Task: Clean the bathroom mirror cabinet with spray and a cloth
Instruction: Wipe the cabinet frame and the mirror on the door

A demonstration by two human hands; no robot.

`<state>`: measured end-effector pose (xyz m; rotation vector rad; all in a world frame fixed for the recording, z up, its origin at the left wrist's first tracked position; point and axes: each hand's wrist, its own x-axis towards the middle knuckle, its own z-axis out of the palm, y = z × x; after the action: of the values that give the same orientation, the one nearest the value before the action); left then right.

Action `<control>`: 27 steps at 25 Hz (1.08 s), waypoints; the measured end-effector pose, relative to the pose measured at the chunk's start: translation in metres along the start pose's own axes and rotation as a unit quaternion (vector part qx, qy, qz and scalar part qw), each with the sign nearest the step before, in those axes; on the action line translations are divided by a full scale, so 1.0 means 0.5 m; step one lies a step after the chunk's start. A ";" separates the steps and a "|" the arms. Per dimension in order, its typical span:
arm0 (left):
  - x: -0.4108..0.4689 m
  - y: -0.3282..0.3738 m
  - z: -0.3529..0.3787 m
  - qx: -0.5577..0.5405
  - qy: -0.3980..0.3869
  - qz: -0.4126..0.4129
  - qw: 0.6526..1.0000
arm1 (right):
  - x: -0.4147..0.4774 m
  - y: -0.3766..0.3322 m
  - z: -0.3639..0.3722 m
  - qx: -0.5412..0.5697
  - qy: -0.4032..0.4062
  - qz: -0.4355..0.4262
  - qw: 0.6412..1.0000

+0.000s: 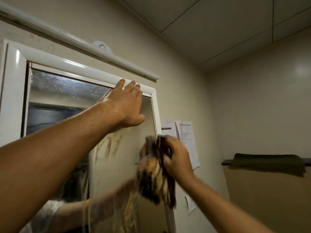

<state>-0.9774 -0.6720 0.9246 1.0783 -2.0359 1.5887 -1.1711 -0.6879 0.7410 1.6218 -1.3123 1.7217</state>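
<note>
The left hand [127,103] lies flat, fingers straight, on the upper right corner of the mirror cabinet [94,71], reaching over its top frame. The right hand [178,157] clutches the blurred cloth [154,172] at the cabinet's right edge, beside wall papers [186,137].

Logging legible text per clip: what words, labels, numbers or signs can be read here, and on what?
No text is readable.
Paper sheets on the wall beside the mirror cabinet: printed lines, too small and blurred to read.
Cloth in the right hand: blurred pattern, no lettering discernible.
</note>
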 end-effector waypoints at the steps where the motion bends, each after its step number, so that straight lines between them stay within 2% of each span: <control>1: -0.003 0.005 -0.001 0.003 0.000 -0.001 1.000 | -0.067 0.013 0.004 -0.011 -0.011 0.008 1.000; 2: -0.008 0.012 -0.001 0.004 -0.001 0.001 1.000 | -0.099 0.022 0.003 -0.020 -0.020 0.011 1.000; 4: -0.016 0.020 0.001 0.005 -0.006 0.014 1.000 | -0.043 0.010 -0.002 -0.034 -0.017 -0.004 0.999; 8: -0.026 0.030 0.016 0.003 -0.018 0.020 1.000 | 0.170 -0.072 0.008 -0.044 0.082 -0.017 0.995; 10: -0.037 0.029 0.020 -0.001 -0.023 0.024 0.999 | 0.118 -0.056 0.043 -0.069 0.111 -0.026 0.991; 14: -0.058 0.036 0.025 -0.001 -0.011 0.034 0.999 | -0.123 0.009 0.056 -0.103 0.058 -0.008 0.993; 19: -0.047 0.072 0.014 -0.013 0.010 0.050 0.999 | 0.130 -0.080 0.036 -0.033 0.118 0.078 0.989; 21: -0.048 0.075 0.011 -0.027 0.019 0.056 0.998 | 0.183 -0.074 0.017 0.084 0.107 0.129 0.982; 23: -0.061 0.077 0.014 -0.023 0.012 0.060 0.998 | 0.158 -0.053 -0.001 0.165 0.066 0.164 0.970; 27: -0.075 0.084 0.024 -0.007 0.002 0.068 0.998 | -0.042 0.003 -0.010 0.135 -0.014 0.235 0.962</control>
<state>-0.9815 -0.6661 0.8675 0.9478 -2.1552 1.6359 -1.1704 -0.6782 0.7218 1.5622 -1.6346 2.2485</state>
